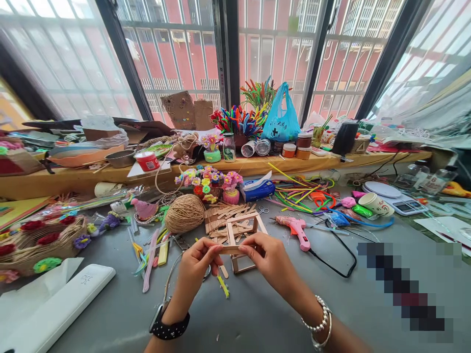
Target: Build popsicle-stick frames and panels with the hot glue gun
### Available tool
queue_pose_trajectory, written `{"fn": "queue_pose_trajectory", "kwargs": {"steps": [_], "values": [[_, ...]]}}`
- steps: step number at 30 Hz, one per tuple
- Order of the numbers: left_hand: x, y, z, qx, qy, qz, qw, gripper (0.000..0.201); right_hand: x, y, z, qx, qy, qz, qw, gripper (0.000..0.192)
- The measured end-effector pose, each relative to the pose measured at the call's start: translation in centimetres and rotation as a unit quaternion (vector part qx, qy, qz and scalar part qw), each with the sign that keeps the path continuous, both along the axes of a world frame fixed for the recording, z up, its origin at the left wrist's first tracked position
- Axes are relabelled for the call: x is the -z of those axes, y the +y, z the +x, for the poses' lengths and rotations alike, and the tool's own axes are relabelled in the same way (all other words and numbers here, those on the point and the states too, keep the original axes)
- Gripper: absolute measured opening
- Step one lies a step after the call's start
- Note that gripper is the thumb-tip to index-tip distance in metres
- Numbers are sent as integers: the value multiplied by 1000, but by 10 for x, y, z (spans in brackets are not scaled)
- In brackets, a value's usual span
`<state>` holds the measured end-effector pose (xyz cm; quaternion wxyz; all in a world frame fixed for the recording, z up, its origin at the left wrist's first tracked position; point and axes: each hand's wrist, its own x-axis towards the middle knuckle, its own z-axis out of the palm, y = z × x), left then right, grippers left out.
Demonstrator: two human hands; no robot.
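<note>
A small frame of glued wooden sticks (246, 224) is held up over the grey table (257, 314). My left hand (196, 267) pinches the left end of its near bar. My right hand (270, 260) grips the right end and side of the frame. Behind the frame lies a loose pile of wooden sticks (224, 215). A pink glue gun (296, 229) rests to the right of my right hand, its black cord looping toward me. A ball of twine (184, 213) sits to the left behind my left hand.
Pipe-cleaner flowers (209, 181), a tissue pack (257, 189), coloured pipe cleaners (294, 193), a paper cup (371, 203) and a scale (401, 203) crowd the table's back. A woven basket (40, 242) and white box (55, 309) stand left. A cluttered wooden sill (257, 164) runs under the windows.
</note>
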<state>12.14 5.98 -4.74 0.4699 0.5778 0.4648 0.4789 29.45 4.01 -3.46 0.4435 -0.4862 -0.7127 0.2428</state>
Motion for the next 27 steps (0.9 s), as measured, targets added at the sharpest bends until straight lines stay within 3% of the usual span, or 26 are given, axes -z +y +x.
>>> {"fn": "queue_pose_trajectory", "kwargs": {"steps": [5,14,20,27], "values": [[0,0,0,37,3,-3,999,28,1,2,2,17,13,-14,1000,16],[8,4,-6,3,-8,61,998,19,4,3,3,-19,5,-5,1000,18],[8,5,-8,-8,25,83,996,15,4,4,3,-5,3,4,1000,20],[8,5,-7,-7,32,63,997,20,4,3,3,2,-2,12,1000,22]]}}
